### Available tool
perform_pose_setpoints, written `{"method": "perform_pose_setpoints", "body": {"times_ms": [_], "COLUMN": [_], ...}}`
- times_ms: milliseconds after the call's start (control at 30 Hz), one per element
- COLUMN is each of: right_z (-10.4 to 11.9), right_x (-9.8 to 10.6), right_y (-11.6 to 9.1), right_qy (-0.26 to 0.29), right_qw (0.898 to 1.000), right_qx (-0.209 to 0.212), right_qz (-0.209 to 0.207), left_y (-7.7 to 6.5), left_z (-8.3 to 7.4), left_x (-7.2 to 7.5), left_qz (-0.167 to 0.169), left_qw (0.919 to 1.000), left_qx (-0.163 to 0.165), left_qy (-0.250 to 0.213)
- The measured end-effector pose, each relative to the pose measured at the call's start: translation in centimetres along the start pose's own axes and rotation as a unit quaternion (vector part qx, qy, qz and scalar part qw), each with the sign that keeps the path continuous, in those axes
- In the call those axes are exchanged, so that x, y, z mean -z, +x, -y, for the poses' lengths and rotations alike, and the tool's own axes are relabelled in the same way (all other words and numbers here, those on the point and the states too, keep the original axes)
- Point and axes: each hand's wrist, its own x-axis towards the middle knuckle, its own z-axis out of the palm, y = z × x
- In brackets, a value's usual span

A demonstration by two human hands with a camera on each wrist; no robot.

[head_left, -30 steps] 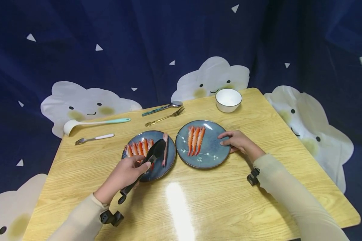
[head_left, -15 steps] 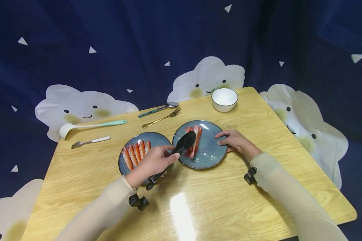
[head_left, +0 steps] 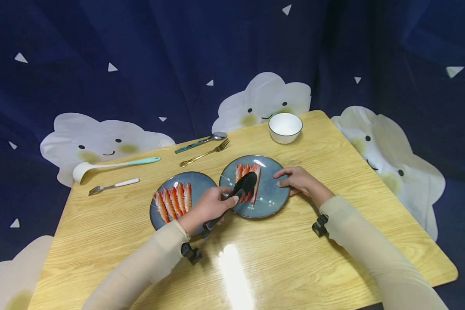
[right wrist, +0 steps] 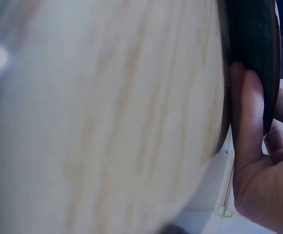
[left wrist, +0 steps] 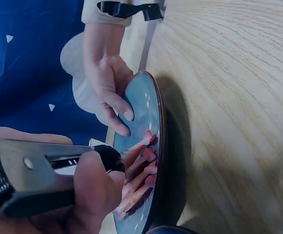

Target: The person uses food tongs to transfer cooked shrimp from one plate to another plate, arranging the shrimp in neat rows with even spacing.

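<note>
My left hand grips black-headed tongs with a metal body. The tongs reach over the right blue plate, their head close over a row of several orange-and-white shrimp. In the left wrist view the tongs' tip is right at the shrimp, and it partly hides them. My right hand holds this plate's right rim, fingers above and below it; the right wrist view shows fingers under the rim. On the left blue plate lie several more shrimp, partly beside my left hand.
A white bowl stands at the back of the wooden table. Behind the plates lie a spoon and a gold fork. To the left are a white ladle and a small white-handled fork.
My left hand has carried the tongs, with a shrimp, from the left plate rightward to the right plate. That shrimp now lies at the row's right end. My right hand keeps its hold.
</note>
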Motion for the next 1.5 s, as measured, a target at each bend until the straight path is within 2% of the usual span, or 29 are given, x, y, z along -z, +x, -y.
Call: {"method": "perform_pose_setpoints", "body": {"times_ms": [167,367,500,600,667,733,900,1033,1133,1233,1333,1500], "right_z": [0.5,0.7,0.5,0.8,0.8,0.9,0.6,0.6,0.7,0.8,0.8,0.6], "right_x": [0.0,-0.1,-0.1,-0.2,-0.1,-0.2,-0.3,-0.2,-0.1,-0.1,-0.2,-0.4], "right_y": [-0.2,-0.3,-0.2,-0.6,-0.8,-0.9,-0.6,-0.7,-0.7,-0.7,-0.6,-0.5], "right_qy": [-0.007,-0.008,-0.012,-0.015,-0.020,-0.021,-0.016,-0.026,-0.036,-0.038,-0.037,-0.035], "right_qw": [1.000,1.000,1.000,1.000,1.000,1.000,1.000,1.000,0.999,0.999,0.999,0.999], "right_qx": [0.006,0.006,0.007,0.007,0.009,0.011,0.015,0.002,-0.002,0.004,0.007,-0.002], "right_qz": [0.007,0.005,0.002,0.003,0.002,0.000,0.004,-0.010,-0.020,-0.017,-0.014,-0.015], "left_y": [-0.1,-0.5,-0.8,-0.7,-0.6,-0.4,-0.3,-0.4,-0.4,-0.3,-0.1,-0.3], "left_z": [0.5,0.5,0.3,-0.2,-0.5,-0.7,-0.1,0.4,0.4,0.2,0.0,0.0], "left_x": [0.3,0.6,0.7,0.3,-0.1,-0.4,-0.5,-0.2,-0.3,-0.7,-1.3,-1.6], "left_qz": [-0.003,-0.013,-0.024,-0.036,-0.038,-0.032,-0.013,-0.018,-0.031,-0.052,-0.069,-0.076], "left_qw": [0.9999,0.9980,0.9941,0.9884,0.9865,0.9887,0.9972,0.9973,0.9930,0.9831,0.9743,0.9761], "left_qx": [0.002,0.001,-0.012,-0.019,-0.022,-0.021,-0.006,0.004,-0.005,-0.019,-0.020,-0.020], "left_qy": [0.011,0.062,0.105,0.146,0.157,0.145,0.074,0.071,0.113,0.174,0.213,0.203]}}
